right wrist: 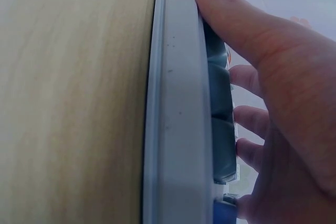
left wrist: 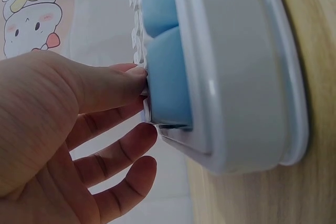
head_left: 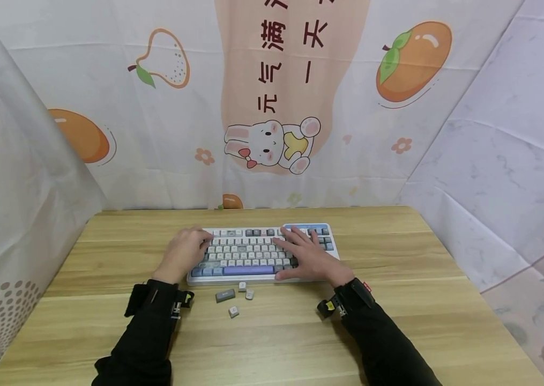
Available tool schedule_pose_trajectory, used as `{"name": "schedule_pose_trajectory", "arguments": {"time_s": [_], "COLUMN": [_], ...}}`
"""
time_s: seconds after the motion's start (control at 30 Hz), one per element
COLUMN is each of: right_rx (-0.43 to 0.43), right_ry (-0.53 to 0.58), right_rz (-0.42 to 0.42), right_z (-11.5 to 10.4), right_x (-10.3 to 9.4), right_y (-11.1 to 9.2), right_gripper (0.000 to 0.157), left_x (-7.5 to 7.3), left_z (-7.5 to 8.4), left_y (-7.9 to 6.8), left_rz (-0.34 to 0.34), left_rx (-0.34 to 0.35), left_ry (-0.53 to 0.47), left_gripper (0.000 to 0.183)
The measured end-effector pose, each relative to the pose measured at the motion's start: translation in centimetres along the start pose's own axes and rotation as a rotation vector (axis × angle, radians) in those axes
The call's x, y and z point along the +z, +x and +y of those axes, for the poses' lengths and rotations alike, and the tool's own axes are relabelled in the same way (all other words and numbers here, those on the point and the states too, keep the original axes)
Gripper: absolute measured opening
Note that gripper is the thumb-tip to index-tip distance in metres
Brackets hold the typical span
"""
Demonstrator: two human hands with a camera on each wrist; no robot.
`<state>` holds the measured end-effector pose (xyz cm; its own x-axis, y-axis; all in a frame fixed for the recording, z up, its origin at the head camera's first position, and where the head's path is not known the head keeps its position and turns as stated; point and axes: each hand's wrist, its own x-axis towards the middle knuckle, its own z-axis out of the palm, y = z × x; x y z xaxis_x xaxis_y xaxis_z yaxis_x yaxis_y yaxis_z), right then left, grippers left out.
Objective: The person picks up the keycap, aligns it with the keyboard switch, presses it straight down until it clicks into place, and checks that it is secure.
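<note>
A white-framed mechanical keyboard (head_left: 274, 278) lies on the wooden table, with white, grey and blue keycaps and a purple space bar (head_left: 248, 270). At its left end is my left hand (head_left: 184, 254). In the left wrist view the thumb and index finger (left wrist: 123, 85) pinch a pale keycap at the keyboard's edge, mostly hidden by the fingers, beside a blue key (left wrist: 169, 77). My right hand (head_left: 311, 258) spreads over the right part of the keys. Its thumb (right wrist: 231, 11) rests on the front edge of the frame, and the other fingers lie over the keys.
In front of the keyboard lie loose keycaps: a long dark grey one (head_left: 225, 295) and small pale ones, such as a white keycap (head_left: 233, 311). A printed cloth (head_left: 156, 134) hangs behind the table (head_left: 276, 343), and more cloth hangs on both sides.
</note>
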<state>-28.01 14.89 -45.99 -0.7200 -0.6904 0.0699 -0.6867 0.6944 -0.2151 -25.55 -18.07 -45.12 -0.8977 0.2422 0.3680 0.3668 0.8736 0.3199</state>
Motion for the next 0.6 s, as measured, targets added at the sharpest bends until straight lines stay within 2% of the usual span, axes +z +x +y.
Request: {"name": "schedule_pose_trajectory", "arguments": {"time_s": [0.2,0.37,0.5,0.6], "right_rx": [0.000,-0.013,-0.009,-0.005], "right_ry": [-0.007,0.009,0.005,-0.002], "right_rz": [0.004,0.009,0.006,0.004], "right_z": [0.0,-0.1,-0.1,0.0], "right_x": [0.1,-0.1,-0.1,0.0], "right_y": [0.0,-0.1,-0.1,-0.1], "right_gripper": [0.090,0.089,0.090,0.091], "left_x": [0.0,-0.3,-0.7,-1.3], "left_z": [0.2,0.3,0.6,1.1], "left_y": [0.0,0.1,0.0,-0.1], "left_rz": [-0.007,-0.052,-0.118,-0.208], "left_rx": [-0.002,0.002,0.007,-0.027], "left_ry": [0.013,0.037,0.069,0.086], "left_gripper": [0.017,0.018,0.023,0.029]}}
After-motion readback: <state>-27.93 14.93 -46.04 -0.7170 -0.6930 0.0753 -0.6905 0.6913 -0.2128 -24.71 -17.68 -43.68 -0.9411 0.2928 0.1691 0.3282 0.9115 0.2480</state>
